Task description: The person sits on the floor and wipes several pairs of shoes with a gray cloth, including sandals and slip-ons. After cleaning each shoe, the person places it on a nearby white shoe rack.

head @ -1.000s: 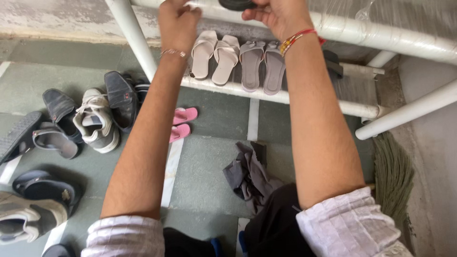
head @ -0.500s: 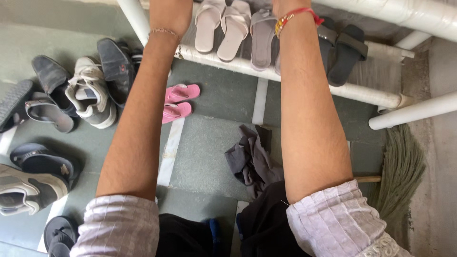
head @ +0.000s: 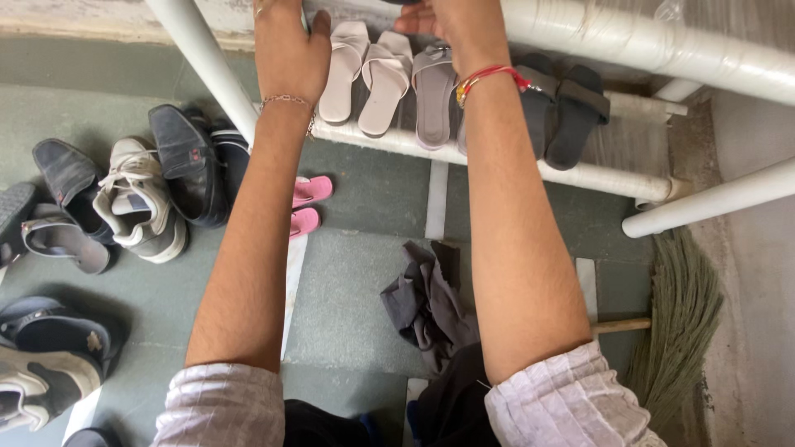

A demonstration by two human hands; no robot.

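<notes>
Nearest us a grey cloth [head: 426, 302] lies crumpled on the floor. Farther up, our left hand [head: 288, 51] is open over the white rack [head: 580, 175], beside beige sandals [head: 364, 73]. Our right hand [head: 460, 29] pinches a dark thing [head: 403, 2], mostly cut off by the frame's top edge.

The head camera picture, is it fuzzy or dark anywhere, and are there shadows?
In the head view the light is soft and even, with no glare. The arms and the pale sandals look sharp. Soft shadows sit under the shoes on the floor, such as the white sneaker. The left hand and right hand are cut off at the top edge, so their fingertips are hidden.
</notes>
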